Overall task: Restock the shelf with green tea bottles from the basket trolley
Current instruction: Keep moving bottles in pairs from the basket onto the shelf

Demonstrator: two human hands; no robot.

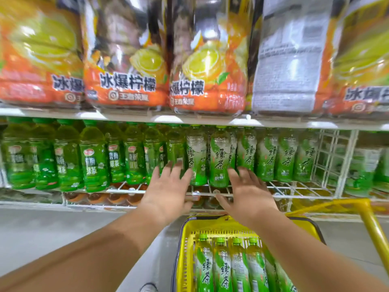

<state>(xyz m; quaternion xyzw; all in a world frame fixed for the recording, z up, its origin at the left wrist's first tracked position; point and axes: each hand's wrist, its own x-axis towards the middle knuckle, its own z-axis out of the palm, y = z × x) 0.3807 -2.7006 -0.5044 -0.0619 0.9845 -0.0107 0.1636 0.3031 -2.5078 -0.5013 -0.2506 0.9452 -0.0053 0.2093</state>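
Shelf (210,193) bottles (219,159) stand between both empty, spread hands (168,190), grip wide open.

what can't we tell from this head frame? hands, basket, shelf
- Left hand and right hand: motion-blurred; contact with the shelf bottles unclear.
- Yellow basket: cut off by the bottom edge and crossed by the right forearm, so the basket bottles cannot be counted.
- Wire shelf: depth of rows hidden behind front bottles.
- Top-shelf packs: blurred, tops cropped.

Head view, close, facing shelf (202,121), angled down.
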